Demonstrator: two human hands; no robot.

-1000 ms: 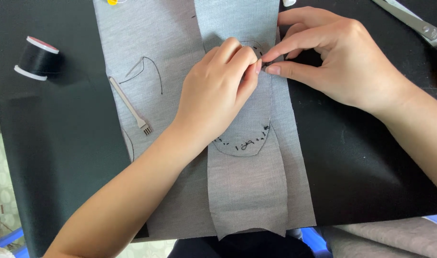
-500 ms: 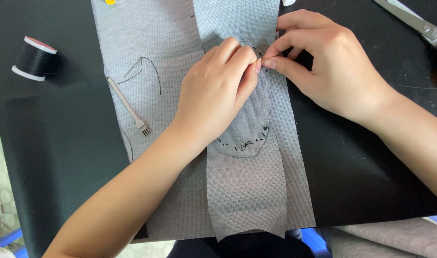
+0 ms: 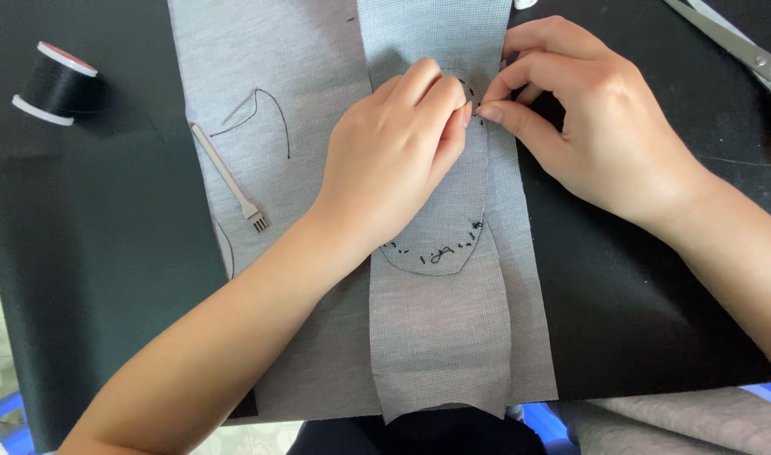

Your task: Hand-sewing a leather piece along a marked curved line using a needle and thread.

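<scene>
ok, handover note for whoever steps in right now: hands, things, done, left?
Left hand presses on the grey patch, fingertips pinched at its upper edge. Right hand pinches at the same spot; a needle is too small to tell.
Patch lies on the grey fabric strip.
Done: black stitches along the patch's lower edge.
Left: the upper edge, where the hands hide the stitching.
Thread spool and pronged tool lie to the left.

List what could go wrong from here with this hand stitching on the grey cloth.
1. The fingertips of the left hand and right hand pinch together right at the seam of the small grey patch; any needle is hidden between them, so a prick seems possible.
2. The loose black thread lies curled on the grey cloth near the left wrist and might snag.
3. The pronged metal tool lies close to the left forearm, which could knock it.
</scene>
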